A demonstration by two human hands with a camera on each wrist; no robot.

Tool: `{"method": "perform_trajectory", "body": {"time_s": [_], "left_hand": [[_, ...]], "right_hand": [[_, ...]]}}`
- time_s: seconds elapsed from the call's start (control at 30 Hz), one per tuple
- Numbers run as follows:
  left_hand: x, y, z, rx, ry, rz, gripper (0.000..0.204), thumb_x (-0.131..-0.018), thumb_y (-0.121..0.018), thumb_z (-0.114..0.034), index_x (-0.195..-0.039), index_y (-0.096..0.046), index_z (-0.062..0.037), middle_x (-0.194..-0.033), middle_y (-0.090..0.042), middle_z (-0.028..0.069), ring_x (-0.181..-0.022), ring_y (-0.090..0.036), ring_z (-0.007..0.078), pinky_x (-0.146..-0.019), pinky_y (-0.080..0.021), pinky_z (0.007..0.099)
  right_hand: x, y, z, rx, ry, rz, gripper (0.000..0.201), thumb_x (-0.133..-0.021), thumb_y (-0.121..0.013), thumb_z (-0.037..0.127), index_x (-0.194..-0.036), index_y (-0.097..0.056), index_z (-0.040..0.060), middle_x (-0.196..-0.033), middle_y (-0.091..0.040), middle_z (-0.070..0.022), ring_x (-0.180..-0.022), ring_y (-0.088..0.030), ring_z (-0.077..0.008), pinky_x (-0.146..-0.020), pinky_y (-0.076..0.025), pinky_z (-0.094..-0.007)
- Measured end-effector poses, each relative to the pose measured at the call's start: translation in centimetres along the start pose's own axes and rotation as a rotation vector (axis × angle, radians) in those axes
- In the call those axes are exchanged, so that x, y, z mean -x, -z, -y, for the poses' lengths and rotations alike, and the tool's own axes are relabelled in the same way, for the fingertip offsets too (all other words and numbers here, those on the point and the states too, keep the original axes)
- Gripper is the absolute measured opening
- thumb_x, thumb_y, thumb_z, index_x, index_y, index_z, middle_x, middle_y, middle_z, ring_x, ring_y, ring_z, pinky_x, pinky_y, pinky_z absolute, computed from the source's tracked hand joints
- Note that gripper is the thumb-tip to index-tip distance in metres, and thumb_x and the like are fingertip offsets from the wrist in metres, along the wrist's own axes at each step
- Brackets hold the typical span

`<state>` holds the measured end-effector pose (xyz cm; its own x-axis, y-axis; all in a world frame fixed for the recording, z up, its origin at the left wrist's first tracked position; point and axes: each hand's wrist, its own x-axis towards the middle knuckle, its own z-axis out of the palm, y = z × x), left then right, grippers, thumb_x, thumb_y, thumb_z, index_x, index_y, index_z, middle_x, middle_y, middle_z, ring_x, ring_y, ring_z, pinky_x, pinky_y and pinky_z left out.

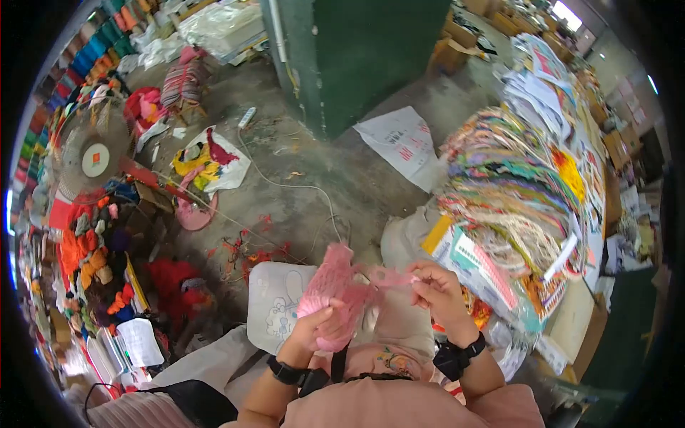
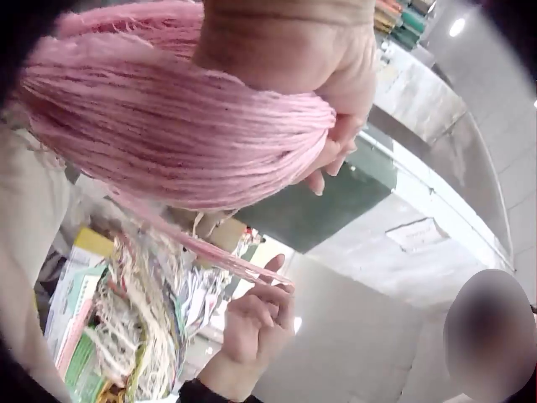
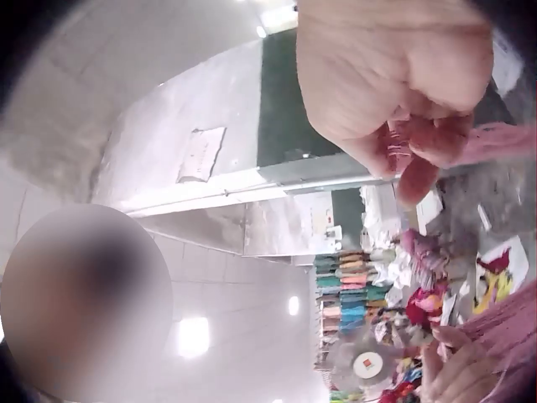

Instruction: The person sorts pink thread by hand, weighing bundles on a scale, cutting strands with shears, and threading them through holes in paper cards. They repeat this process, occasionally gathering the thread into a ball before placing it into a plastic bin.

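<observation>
A skein of pink yarn (image 1: 341, 282) hangs in front of the person's lap. The left hand (image 1: 319, 326) grips it low on its left side. Seen from the left wrist, the skein (image 2: 168, 126) is a thick bundle of fine parallel threads looped over that hand. A thin band of pink strands (image 1: 389, 277) runs from the bundle across to the right. Its far end is pinched between the thumb and fingers of the right hand (image 1: 437, 291). From the right wrist, a little pink thread (image 3: 398, 149) shows inside the curled fingers.
A big pile of multicoloured yarn hanks (image 1: 510, 178) lies close on the right. A standing fan (image 1: 93, 158) and heaps of coloured yarn are at the left. A white cord (image 1: 292, 187) crosses the floor towards the lap. Ahead stands a green pillar (image 1: 357, 64).
</observation>
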<state>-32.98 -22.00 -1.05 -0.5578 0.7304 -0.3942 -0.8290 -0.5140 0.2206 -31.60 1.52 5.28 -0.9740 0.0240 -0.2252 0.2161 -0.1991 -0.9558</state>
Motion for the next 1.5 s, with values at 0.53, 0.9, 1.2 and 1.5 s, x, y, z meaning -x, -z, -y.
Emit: {"method": "perform_trajectory", "body": {"time_s": [0.53, 0.9, 1.2, 1.5], "left_hand": [[-9.5, -2.8, -18.3, 0.277, -0.921, -0.613, 0.014, -0.080, -0.044, -0.022, -0.078, -0.049, -0.0085, -0.073, -0.055, 0.0036, -0.051, -0.045, 0.0084, -0.047, -0.038, 0.0178], [-12.1, 1.6, -31.3, 0.493, -0.988, 0.026, 0.025, -0.086, -0.032, -0.020, -0.084, -0.049, -0.0017, -0.048, -0.036, -0.0063, -0.036, -0.032, -0.0006, -0.036, -0.025, 0.0146], [-13.8, 13.1, -49.1, 0.600, -0.957, -0.018, 0.022, -0.084, -0.036, -0.018, -0.079, -0.051, -0.0016, -0.044, -0.033, -0.0060, -0.034, -0.030, 0.0024, -0.034, -0.026, 0.0164], [-13.0, 16.4, -67.5, 0.756, -0.880, -0.050, 0.021, -0.084, -0.035, -0.017, -0.076, -0.051, -0.0040, -0.043, -0.030, -0.0060, -0.033, -0.028, 0.0028, -0.034, -0.024, 0.0174]], "right_hand": [[-28.3, 4.6, 3.7, -0.227, -0.277, 0.418, 0.008, -0.076, -0.049, 0.008, -0.075, -0.049, 0.0003, -0.064, -0.052, -0.0046, -0.060, -0.051, -0.0106, -0.057, -0.043, -0.0230], [-41.3, -2.6, 4.4, 0.086, -0.290, 0.519, 0.009, -0.071, -0.056, 0.004, -0.077, -0.057, -0.0021, -0.068, -0.056, -0.0027, -0.061, -0.050, -0.0066, -0.056, -0.041, -0.0188], [-61.4, -24.5, 3.9, 0.108, -0.241, 0.689, 0.006, -0.071, -0.055, 0.003, -0.074, -0.056, -0.0018, -0.065, -0.053, -0.0006, -0.057, -0.047, -0.0058, -0.052, -0.039, -0.0186], [-78.1, -46.5, 7.6, 0.067, -0.225, 0.754, 0.008, -0.075, -0.051, 0.008, -0.072, -0.053, 0.0003, -0.062, -0.052, -0.0022, -0.053, -0.046, -0.0053, -0.049, -0.037, -0.0180]]}}
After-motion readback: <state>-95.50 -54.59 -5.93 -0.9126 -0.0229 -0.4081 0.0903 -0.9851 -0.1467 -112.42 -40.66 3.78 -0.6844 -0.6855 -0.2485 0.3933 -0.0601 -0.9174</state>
